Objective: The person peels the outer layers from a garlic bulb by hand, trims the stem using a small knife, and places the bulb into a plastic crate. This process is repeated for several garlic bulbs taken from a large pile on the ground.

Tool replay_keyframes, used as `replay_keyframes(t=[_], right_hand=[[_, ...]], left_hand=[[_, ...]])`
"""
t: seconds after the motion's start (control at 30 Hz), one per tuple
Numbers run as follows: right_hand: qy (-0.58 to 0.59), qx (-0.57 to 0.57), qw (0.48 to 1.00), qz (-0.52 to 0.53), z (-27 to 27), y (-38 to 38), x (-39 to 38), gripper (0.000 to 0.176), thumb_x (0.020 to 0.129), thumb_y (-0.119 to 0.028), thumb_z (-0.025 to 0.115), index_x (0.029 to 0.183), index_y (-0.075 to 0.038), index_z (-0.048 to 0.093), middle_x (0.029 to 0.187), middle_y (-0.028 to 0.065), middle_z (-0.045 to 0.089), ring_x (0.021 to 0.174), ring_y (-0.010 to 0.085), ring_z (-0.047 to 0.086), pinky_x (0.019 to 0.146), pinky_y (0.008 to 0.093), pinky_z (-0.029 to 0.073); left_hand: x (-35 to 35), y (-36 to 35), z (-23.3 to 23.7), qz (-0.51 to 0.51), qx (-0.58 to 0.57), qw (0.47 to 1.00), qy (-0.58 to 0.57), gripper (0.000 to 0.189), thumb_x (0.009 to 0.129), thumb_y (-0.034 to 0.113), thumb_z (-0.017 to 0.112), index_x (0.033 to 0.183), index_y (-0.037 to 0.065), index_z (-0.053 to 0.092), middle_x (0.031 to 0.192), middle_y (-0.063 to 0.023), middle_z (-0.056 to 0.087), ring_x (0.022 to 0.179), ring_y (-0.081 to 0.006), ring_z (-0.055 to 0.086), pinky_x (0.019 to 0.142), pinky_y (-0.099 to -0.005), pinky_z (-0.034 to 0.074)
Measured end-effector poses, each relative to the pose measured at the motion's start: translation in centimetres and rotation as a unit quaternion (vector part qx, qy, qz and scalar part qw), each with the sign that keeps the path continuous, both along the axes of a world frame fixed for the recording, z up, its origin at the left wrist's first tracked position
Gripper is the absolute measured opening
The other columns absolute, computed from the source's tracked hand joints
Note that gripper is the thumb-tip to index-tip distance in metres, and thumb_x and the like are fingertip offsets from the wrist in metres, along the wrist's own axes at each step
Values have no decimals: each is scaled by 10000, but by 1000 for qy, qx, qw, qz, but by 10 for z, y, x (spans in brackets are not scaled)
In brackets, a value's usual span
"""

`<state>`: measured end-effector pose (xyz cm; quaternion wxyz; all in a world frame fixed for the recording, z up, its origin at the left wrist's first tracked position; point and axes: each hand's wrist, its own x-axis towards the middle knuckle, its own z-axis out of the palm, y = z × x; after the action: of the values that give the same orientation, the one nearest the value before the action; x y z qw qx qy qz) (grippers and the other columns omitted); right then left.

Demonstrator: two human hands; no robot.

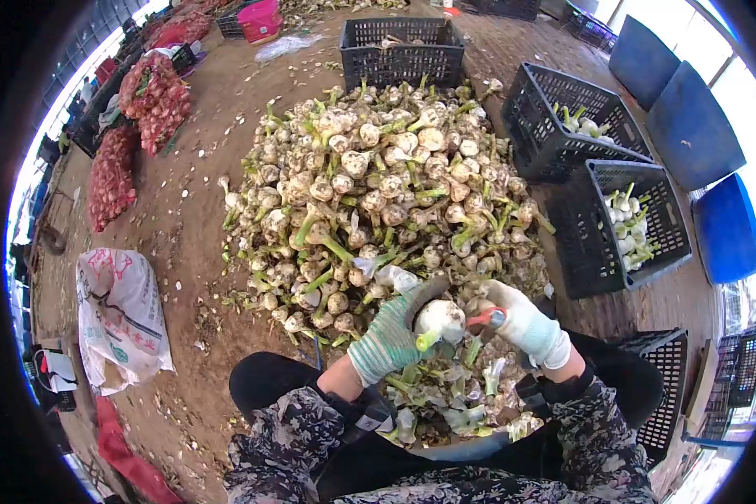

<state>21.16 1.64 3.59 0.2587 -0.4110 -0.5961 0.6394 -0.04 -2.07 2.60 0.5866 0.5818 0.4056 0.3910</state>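
My left hand (pixel 392 334), in a green-and-white striped glove, is closed around a white garlic bulb (pixel 442 322) with a short green stem stub pointing down. Right beside it, my right hand (pixel 527 326), in a white glove with soiled fingertips, grips a small red-handled tool (pixel 490 317) at the bulb's side. The tool's working end is hidden, so I cannot tell its exact kind. Below both hands lie peeled skins and cut stems (pixel 445 395) between my knees. In front rises a large heap of soiled garlic bulbs with stems (pixel 378 193).
Black crates (pixel 403 63) stand behind the heap and at right; two right-hand ones hold trimmed white garlic (pixel 630 223). Another crate (pixel 665 378) is by my right knee. At left are a white woven sack (pixel 124 319) and red mesh bags (pixel 155 101). Blue panels (pixel 693 126) line the right.
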Motion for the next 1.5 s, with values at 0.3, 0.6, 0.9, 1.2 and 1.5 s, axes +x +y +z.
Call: replay_keyframes(t=[0.3,0.6,0.9,1.2,1.5], right_hand=[[58,-167,984,32,26,10,1,394,797,-130,595,1109,33,415,1013,88,534,826,159,563,745,271,458],[14,-159,985,65,29,11,-6,524,774,-241,642,1131,74,425,922,100,581,813,114,538,664,249,457],[-126,83,988,18,39,-14,-14,358,740,-226,654,942,50,549,739,126,584,690,157,547,661,294,446],[-35,-78,993,87,21,0,-2,413,760,-249,659,996,59,520,845,82,576,780,108,519,698,274,442],[-281,238,929,46,45,-27,-23,287,677,-148,606,924,-13,546,827,195,576,768,374,559,669,398,455]], left_hand=[[-2,0,-1,-22,-122,992,-23,789,558,62,765,1253,21,392,1201,-61,481,1077,-147,469,929,-285,371],[-5,1,7,-24,-84,996,-9,788,554,93,782,1243,20,408,1213,-87,476,1111,-165,450,955,-289,351],[-6,3,1,-54,-170,980,-91,743,598,80,752,1247,5,397,1169,-94,503,1068,-164,479,922,-286,379],[1,-5,-6,-55,-223,952,-204,752,674,105,677,1308,-10,289,1056,-63,547,949,-132,518,843,-274,422],[3,-8,-22,36,-98,992,-73,842,593,137,746,1299,4,307,1178,-137,482,1076,-199,469,925,-296,366]])
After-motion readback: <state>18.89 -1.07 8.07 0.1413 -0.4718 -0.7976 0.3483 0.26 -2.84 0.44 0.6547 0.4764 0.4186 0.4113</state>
